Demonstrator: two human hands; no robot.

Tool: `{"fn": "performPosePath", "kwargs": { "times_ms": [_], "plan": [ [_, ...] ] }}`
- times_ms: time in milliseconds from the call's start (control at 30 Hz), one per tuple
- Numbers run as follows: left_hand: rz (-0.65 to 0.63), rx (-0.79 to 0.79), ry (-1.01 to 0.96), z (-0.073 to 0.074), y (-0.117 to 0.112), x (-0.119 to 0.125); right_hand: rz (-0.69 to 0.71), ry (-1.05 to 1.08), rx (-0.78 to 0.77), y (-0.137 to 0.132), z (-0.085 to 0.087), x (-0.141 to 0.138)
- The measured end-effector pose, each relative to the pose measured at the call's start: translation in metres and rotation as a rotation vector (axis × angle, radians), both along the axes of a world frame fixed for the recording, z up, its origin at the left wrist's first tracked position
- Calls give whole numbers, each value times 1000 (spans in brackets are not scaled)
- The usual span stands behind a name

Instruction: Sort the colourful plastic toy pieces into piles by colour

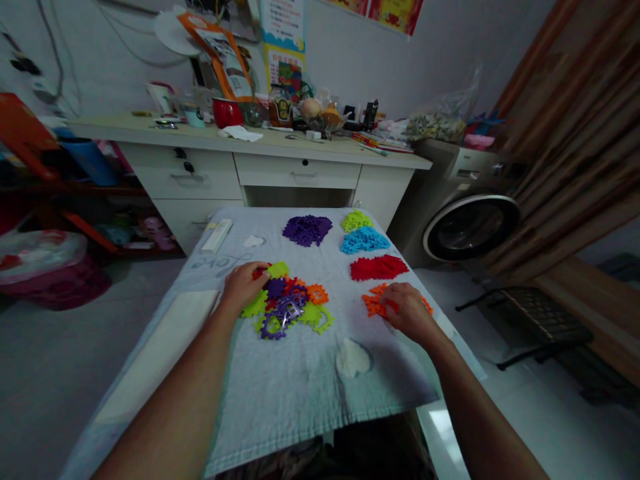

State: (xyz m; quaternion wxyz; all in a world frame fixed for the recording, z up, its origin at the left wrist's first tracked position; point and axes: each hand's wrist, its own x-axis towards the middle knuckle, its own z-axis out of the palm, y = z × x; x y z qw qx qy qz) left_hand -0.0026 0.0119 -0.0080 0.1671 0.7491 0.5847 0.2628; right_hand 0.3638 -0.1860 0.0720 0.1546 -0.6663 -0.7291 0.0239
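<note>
My left hand (pixel 243 288) reaches to the left edge of a mixed heap of plastic toy gears, its fingers bent and closed on a red gear piece (pixel 259 272). In that heap lie a purple gear (pixel 274 327), a lime green gear (pixel 318 316) and an orange gear (pixel 317 293). My right hand (pixel 407 308) is over the orange gears (pixel 374 301) at the right, fingers curled down among them and closed on an orange piece; the fingertips are partly hidden. Sorted piles lie beyond: red gears (pixel 379 267), blue gears (pixel 365 240), lime gears (pixel 356 221) and purple gears (pixel 307 230).
A pale cloth (pixel 300 400) with heart patterns covers the table. A white box (pixel 217 236) lies at its far left. Behind stands a white desk (pixel 300 170) crowded with jars and packets. A washing machine (pixel 460 200) is at the right, a black stool (pixel 530 320) nearer.
</note>
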Motion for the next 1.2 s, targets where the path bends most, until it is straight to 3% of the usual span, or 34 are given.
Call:
{"fn": "performPosePath", "kwargs": {
  "times_ms": [200, 400, 600, 733, 967, 1067, 1200],
  "plan": [
    [7, 4, 10, -3, 2, -1, -12, 47, 44, 4, 2, -13],
    [-5, 12, -18, -4, 2, -1, 126, 125, -62, 34, 5, -73],
    [-18, 18, -55, -3, 2, -2, 187, 82, -179, 55, -15, -109],
    [-14, 16, -59, -3, 3, -2, 184, 113, -162, 58, -28, -109],
    [-7, -3, -52, 1, 0, -1, 135, 176, -68, 62, -34, -106],
    [-18, -10, -52, 3, -2, -1, 45, 248, 38, 59, -30, -95],
    [1, -18, -49, 5, -2, -1, -106, 403, 133, 46, -17, -59]
  ]
}}
